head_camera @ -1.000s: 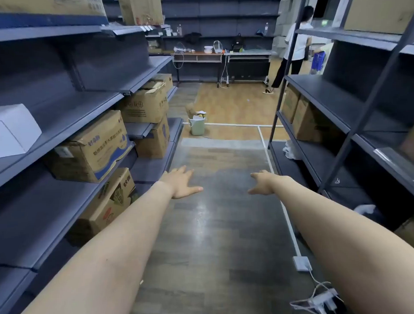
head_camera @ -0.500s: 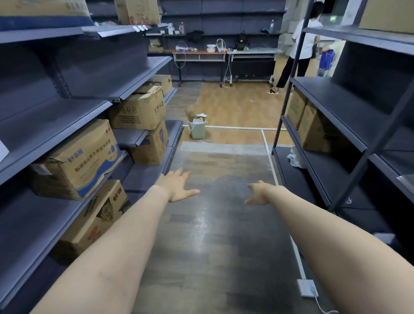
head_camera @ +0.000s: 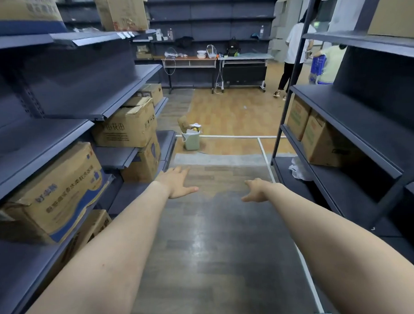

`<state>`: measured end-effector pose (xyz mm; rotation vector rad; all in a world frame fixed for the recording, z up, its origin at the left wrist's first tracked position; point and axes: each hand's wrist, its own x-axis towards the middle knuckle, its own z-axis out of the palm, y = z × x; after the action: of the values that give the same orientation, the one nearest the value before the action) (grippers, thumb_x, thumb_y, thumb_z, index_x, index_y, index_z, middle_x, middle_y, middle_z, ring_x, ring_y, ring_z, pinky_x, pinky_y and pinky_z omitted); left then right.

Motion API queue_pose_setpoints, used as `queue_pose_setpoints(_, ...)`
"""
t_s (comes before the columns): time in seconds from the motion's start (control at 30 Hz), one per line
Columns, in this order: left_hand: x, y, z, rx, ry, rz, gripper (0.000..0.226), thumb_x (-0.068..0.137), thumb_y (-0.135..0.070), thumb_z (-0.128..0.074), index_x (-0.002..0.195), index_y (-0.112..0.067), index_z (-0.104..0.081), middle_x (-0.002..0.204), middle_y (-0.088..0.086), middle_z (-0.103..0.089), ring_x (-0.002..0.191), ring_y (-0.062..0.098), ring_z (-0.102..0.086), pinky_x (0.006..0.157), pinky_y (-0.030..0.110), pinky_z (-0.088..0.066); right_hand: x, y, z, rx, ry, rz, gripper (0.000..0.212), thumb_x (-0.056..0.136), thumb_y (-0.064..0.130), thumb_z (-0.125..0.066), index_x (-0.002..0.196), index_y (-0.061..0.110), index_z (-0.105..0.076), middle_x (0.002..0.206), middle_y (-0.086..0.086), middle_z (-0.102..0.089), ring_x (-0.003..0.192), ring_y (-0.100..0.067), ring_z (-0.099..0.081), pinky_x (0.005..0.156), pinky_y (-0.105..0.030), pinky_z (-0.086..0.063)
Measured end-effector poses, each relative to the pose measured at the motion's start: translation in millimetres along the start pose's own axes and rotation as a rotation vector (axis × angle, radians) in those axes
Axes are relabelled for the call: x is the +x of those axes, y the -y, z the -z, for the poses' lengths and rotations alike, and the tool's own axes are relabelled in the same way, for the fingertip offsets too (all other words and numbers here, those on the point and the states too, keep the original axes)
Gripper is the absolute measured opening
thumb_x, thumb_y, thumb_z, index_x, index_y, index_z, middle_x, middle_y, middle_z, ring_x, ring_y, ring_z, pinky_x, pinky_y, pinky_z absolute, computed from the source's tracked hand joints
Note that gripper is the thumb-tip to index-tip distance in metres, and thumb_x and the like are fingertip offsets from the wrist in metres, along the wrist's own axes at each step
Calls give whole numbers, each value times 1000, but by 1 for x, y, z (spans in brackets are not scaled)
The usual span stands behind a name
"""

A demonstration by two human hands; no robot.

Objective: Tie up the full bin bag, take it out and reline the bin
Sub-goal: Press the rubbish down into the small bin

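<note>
Head view: both arms reach down the aisle, left hand (head_camera: 177, 183) flat with fingers spread, right hand (head_camera: 255, 189) loosely open; neither holds anything. The bin (head_camera: 191, 140) stands well ahead at the aisle's end, its bag (head_camera: 190, 133) heaped with rubbish. Best to walk close and crouch before gathering the bag's rim evenly.

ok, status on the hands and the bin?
Left hand and right hand open, holding nothing. Small pale green bin stands full at the aisle's end, white bag untied, out of reach. Grey floor between shows no obstacle.
</note>
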<state>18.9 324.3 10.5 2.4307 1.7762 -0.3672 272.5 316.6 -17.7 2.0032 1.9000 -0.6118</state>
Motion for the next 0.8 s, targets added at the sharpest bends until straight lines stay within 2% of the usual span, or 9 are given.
queue_pose_setpoints(0.23,63,15,8,26,35,-30,82,91,-64,-33,152,-16,-7,159,8,-10,144,28,-17,114,50,-18,55,-2,13,10,51,-18,77,92,48,-49,151,17,-10,157,-13,-12,140,-33,-27,112,-44,-31)
queue_pose_setpoints(0.53,165,-7,20,17,41,-39,81,91,-64,-33,152,-16,-11,158,9,-15,143,28,-21,112,47,-23,147,-43,56,-15,74,-8,75,91,48,-51,150,17,-16,156,-13,-16,139,-32,-31,111,-42,-32)
queue_pose_setpoints(0.7,219,-22,32,-13,56,0,80,91,-63,-34,152,-17,-10,158,8,-15,143,27,-21,113,46,-21,199,-71,93,-28,82,12,72,93,45,-50,151,19,-16,158,-11,-8,141,-31,-27,112,-40,-30)
queue_pose_setpoints(0.8,245,-25,41,-31,52,12,80,91,-63,-35,152,-17,-11,158,8,-14,143,28,-20,114,45,-21,231,-84,113,-53,71,32,72,92,46,-51,150,18,-19,158,-10,-11,143,-29,-22,114,-41,-28)
